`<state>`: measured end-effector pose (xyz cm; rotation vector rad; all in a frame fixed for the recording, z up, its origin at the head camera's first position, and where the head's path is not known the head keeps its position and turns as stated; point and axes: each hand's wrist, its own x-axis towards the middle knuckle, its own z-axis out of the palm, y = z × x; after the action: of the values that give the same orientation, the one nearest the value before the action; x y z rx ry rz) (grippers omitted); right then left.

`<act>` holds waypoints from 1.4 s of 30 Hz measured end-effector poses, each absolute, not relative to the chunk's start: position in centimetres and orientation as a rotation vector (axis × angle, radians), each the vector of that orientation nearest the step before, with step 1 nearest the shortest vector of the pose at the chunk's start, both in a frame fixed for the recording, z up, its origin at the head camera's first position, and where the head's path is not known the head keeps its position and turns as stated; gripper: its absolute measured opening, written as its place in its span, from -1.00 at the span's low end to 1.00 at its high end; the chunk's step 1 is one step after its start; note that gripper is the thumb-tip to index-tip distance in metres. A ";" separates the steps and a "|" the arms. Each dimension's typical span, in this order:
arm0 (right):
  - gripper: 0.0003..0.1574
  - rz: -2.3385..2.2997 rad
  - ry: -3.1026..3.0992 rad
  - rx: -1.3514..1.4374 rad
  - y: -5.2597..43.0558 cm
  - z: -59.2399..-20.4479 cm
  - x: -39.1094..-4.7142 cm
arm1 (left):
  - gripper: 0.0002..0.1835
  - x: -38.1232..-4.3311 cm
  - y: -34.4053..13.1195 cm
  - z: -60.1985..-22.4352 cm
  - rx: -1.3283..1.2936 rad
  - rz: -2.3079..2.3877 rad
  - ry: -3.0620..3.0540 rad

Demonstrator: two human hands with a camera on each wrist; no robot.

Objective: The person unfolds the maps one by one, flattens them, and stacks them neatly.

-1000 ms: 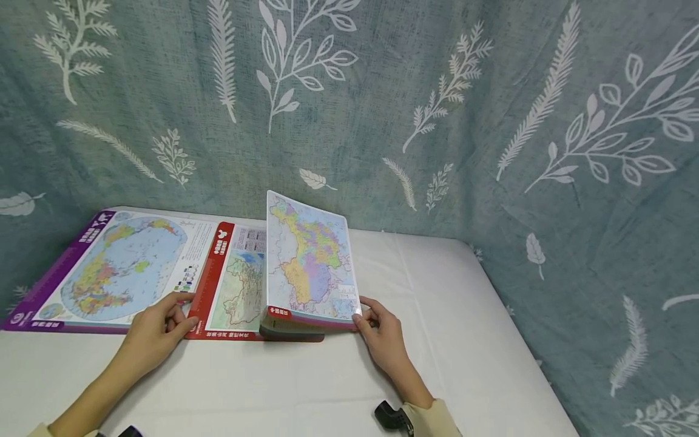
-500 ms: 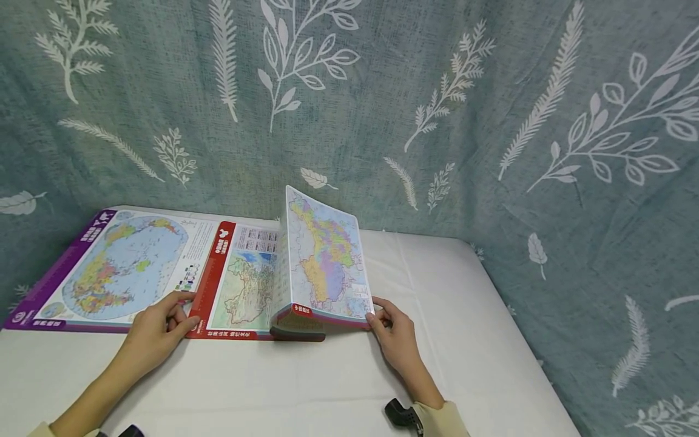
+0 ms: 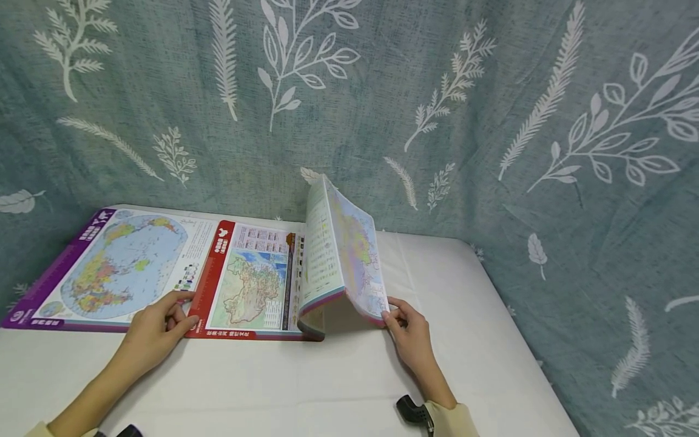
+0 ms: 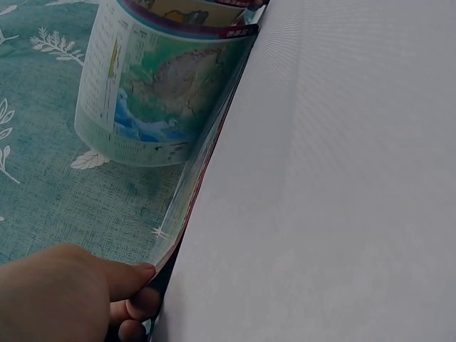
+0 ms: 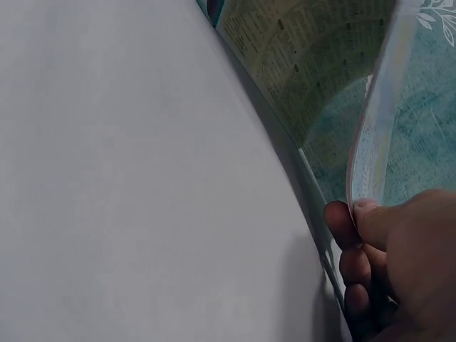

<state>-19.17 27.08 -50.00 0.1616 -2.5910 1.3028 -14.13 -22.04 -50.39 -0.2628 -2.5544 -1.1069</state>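
A red-bordered folding map (image 3: 251, 291) lies partly opened on the table, its left part flat. Its right part rises in a tent-like fold, with a panel of small pictures and text facing left and a colourful map panel (image 3: 355, 243) sloping down to the right. At the lower left corner of the sheet, my left hand (image 3: 155, 325) pinches the edge between thumb and fingers. My right hand (image 3: 406, 331) pinches the lower right corner of the raised panel; the right wrist view shows the thumb (image 5: 374, 221) on top and fingers beneath. The folding map overlaps a purple-bordered world map (image 3: 131, 267).
White cloth (image 3: 464, 303) covers the table, extending to the right and in front of the maps. A green-blue curtain (image 3: 382, 109) with white leaf prints hangs behind and at the right. Dark devices (image 3: 412, 409) sit at the wrists.
My right hand has moved right, drawing the panel's corner along. The fold has risen and spread, uncovering more of the flat map and the picture panel. My left hand stays in place.
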 end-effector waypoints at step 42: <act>-0.67 1.176 -2.545 -0.133 34.7 -49.7 -18.9 | -0.55 -14.0 -21.9 -50.0 -0.234 -1.105 -2.581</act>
<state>-18.93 34.66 -49.71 -0.1327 -2.5448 1.1764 -14.02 -21.91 -50.04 -0.2345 -2.5810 -1.1045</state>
